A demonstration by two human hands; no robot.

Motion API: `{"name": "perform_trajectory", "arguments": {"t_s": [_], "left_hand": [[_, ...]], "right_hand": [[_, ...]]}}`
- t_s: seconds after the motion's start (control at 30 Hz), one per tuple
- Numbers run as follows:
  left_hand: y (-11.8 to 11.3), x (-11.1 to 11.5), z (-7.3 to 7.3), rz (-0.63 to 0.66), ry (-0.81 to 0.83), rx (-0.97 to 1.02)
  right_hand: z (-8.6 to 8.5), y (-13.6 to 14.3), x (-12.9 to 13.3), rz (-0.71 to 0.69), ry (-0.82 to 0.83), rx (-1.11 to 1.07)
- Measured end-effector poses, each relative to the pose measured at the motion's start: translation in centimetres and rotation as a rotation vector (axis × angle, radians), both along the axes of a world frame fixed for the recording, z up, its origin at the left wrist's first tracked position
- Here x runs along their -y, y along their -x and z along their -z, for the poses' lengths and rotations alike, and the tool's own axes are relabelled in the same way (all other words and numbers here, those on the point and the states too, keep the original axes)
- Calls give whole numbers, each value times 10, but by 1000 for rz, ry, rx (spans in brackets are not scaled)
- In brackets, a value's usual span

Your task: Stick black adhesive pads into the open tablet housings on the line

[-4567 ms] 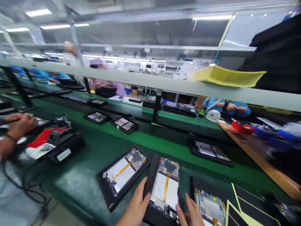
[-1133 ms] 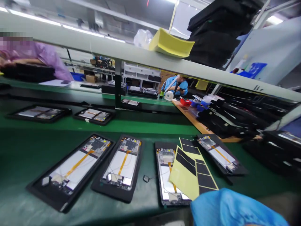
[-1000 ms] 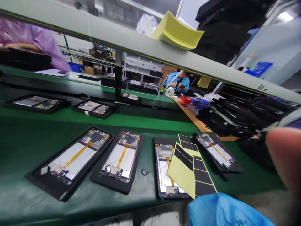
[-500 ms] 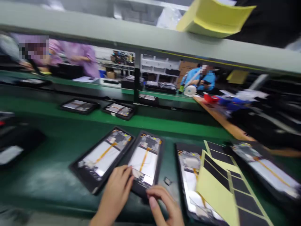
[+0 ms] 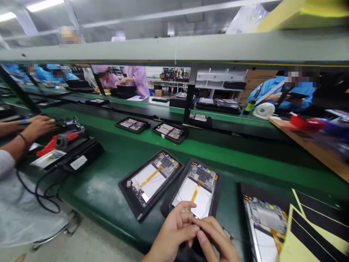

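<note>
An opened tablet [image 5: 203,189] with a bare circuit board, white battery and orange ribbon cable lies in a black tray in front of me. Over its near end, my left hand [image 5: 177,229] and my right hand [image 5: 216,238] meet with thumbs and fingertips pinched together. Whatever they pinch is hidden by the fingers. A thin dark wire [image 5: 228,233] shows beside my right fingers. Just left lies a second opened tablet [image 5: 152,178], also in a black tray, with a small grey square part [image 5: 129,184] at its corner.
At right, yellow sheets with black strips [image 5: 308,233] partly cover another opened tablet [image 5: 267,218]. Two more trayed tablets [image 5: 132,124] sit along the bright green strip. A co-worker's hands [image 5: 38,127] are beside a black-and-red device [image 5: 68,143] at left. A shelf beam [image 5: 152,49] crosses above.
The view has swung left. My hands, apart at the tablet's near end before, have come together in a pinch. The small square part on the table to its right no longer shows there.
</note>
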State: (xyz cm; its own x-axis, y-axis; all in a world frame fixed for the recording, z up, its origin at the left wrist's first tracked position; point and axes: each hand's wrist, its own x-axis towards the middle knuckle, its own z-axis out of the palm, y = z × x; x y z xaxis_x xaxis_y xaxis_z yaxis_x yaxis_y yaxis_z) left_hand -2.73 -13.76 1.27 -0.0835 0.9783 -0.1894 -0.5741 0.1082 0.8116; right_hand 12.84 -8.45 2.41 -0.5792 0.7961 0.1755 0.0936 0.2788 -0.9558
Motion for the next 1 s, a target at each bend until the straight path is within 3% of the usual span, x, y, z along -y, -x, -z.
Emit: {"name": "perform_trajectory", "arguments": {"t_s": [0.07,0.17,0.3,0.37,0.43,0.53,0.63,0.7,0.83,1.0], "left_hand": [[-9,3,-3,82,47,94],[-16,14,-6,164,126,201],[-12,31,1,105,135,24],[-4,38,7,94,68,-184],[5,42,11,22,-62,-512],[22,37,14,-137,-461,-1196],[42,22,16,-43,-833,-1721],[56,12,18,17,-945,-1879],[74,4,23,20,-977,-1886],[76,9,28,-33,-938,-1739]], "right_hand": [[-17,-11,-2,-108,-46,11],[-32,-23,2,-163,-20,55],[-27,-30,11,-65,15,85],[-19,-31,15,46,25,79],[-14,-29,16,145,38,61],[-11,-27,14,196,73,49],[-12,-27,10,173,133,103],[-15,-28,7,161,153,155],[-22,-24,4,132,70,216],[-20,-5,2,44,-75,360]]}}
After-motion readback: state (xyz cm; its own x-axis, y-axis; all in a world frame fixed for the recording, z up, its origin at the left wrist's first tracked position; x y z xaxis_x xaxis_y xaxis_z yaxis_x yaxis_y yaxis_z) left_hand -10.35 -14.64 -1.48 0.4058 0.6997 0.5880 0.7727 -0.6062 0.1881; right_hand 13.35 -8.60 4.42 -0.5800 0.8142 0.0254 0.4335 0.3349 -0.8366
